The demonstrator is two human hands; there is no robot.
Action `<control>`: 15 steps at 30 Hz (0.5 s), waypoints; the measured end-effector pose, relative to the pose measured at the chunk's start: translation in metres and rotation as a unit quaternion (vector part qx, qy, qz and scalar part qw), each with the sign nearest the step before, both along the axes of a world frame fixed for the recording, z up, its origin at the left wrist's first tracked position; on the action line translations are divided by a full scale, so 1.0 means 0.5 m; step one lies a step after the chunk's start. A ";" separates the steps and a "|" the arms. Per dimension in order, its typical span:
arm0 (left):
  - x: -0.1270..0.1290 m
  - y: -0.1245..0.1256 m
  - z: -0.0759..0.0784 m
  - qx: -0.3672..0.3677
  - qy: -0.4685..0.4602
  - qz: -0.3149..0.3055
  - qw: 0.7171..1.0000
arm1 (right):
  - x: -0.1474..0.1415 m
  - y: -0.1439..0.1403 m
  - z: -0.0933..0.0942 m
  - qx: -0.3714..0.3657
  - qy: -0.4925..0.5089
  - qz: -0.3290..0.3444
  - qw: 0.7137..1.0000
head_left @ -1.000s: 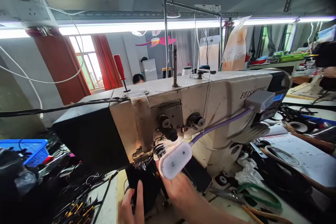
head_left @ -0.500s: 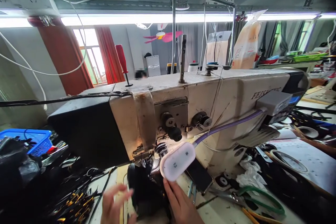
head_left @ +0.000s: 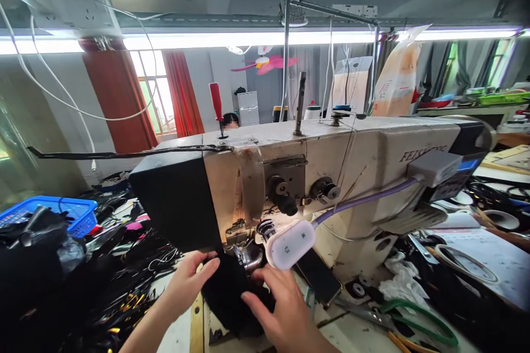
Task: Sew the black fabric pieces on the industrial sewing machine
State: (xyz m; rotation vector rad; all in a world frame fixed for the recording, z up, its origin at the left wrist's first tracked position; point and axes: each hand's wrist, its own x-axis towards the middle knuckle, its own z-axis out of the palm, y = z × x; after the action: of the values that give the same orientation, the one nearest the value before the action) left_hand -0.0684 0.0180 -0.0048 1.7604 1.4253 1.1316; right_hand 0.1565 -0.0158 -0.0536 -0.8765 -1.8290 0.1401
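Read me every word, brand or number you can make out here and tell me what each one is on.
"FEIS": start of a brand name on the sewing machine arm; the rest is hidden behind the grey lamp box.
Red print on the tan paper bag: too blurred to read.
Marks on the white lamp head: symbols only, no words.

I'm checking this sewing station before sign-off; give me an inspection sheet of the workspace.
Surface: pale table, crowded.
Job's things: black piece under the sewing machine head, by the presser foot.
Clutter: blue basket, black straps, green-handled scissors, phone.
Hands: left hand and right hand both on the black piece.
Cables: purple lamp neck, white cord.
Surroundings: red curtains, tube light.
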 end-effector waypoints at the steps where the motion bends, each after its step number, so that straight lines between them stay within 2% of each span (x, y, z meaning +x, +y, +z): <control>1: 0.007 -0.013 0.005 -0.003 0.019 -0.006 1.000 | -0.009 0.003 0.003 -0.019 -0.004 0.001 1.000; 3: 0.026 -0.028 0.018 -0.008 0.053 -0.024 0.998 | -0.020 0.007 -0.004 -0.017 -0.018 0.015 1.000; 8: 0.068 -0.022 0.041 -0.045 0.067 -0.067 0.995 | -0.006 0.001 -0.030 0.069 -0.036 0.051 0.996; 10: 0.073 -0.017 0.043 -0.076 0.049 -0.074 0.993 | 0.005 0.004 -0.021 0.066 -0.042 0.071 0.994; 12: 0.075 -0.013 0.043 -0.107 0.032 -0.070 0.991 | 0.016 0.018 -0.004 0.075 -0.038 0.064 0.994; 15: 0.076 -0.008 0.038 -0.144 0.015 -0.054 0.988 | 0.034 0.053 0.022 0.139 -0.069 0.035 0.987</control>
State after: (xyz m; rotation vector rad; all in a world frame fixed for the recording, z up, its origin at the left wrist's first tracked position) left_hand -0.0307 0.0140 0.0143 1.6339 1.4137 0.8009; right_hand 0.1737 0.0108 -0.0424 -0.6389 -1.9524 -0.1334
